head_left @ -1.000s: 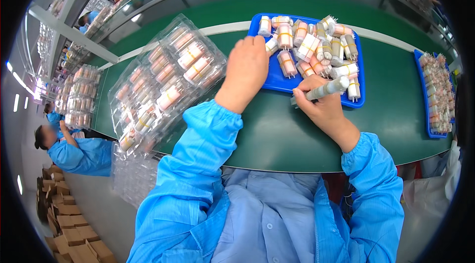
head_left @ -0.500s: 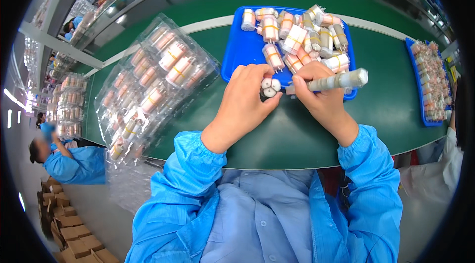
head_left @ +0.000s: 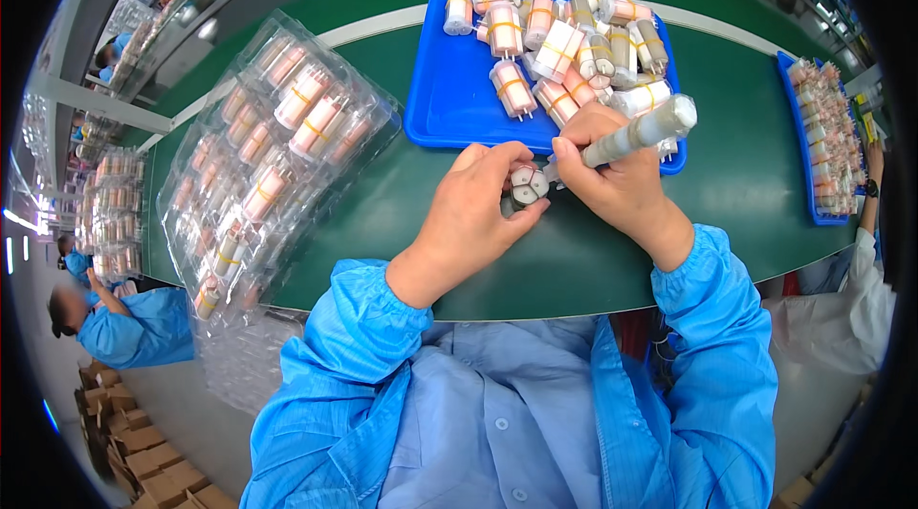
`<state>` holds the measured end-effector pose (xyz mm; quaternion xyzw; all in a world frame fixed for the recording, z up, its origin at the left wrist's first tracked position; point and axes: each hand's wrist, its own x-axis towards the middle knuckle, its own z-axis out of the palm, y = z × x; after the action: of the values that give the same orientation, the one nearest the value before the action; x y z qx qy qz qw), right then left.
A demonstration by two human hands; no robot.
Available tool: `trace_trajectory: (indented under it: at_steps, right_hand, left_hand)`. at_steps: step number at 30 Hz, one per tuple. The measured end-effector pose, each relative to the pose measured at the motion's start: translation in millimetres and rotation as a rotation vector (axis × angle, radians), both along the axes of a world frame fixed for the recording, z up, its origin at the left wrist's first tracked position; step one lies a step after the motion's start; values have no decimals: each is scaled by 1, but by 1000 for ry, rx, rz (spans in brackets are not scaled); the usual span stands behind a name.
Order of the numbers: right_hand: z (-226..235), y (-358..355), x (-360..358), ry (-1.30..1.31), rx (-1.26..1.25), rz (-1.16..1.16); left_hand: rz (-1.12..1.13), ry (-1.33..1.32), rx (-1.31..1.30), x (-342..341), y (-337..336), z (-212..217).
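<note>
The left hand [head_left: 478, 212] grips a small pink-and-white component [head_left: 526, 186]; the right hand [head_left: 612, 174], at 3 o'clock, clasps a grey pen-like tool [head_left: 643, 129] touching it, above the green desk [head_left: 402, 212].

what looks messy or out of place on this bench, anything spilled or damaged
Nothing looks spilled or damaged. The small parts lie in a loose jumble on the blue tray, all inside its rim. The clear blister trays sit askew across the green belt, overhanging its near edge.

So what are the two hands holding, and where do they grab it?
The left hand pinches a small pink-and-white cylindrical part around its sides, end face toward the camera. The right hand grips a grey pen-like tool near its lower end, its tip at the part.
</note>
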<state>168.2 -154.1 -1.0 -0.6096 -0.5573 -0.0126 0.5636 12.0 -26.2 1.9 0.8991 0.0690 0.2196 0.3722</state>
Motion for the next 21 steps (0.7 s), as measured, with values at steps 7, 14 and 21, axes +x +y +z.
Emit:
trace_trajectory:
  at_steps: [7,14,21]
  right_hand:
    - [0,0,-5,-11,-118,1]
    - [2,-3,-7,145,-137,15]
    - [-1,0,-5,131,-44,22]
  left_hand:
    - [1,-53,74,1,0,-3]
    - [45,6,42,-1,-1,-14]
    - [-29,-35,-179,-5,-6,-9]
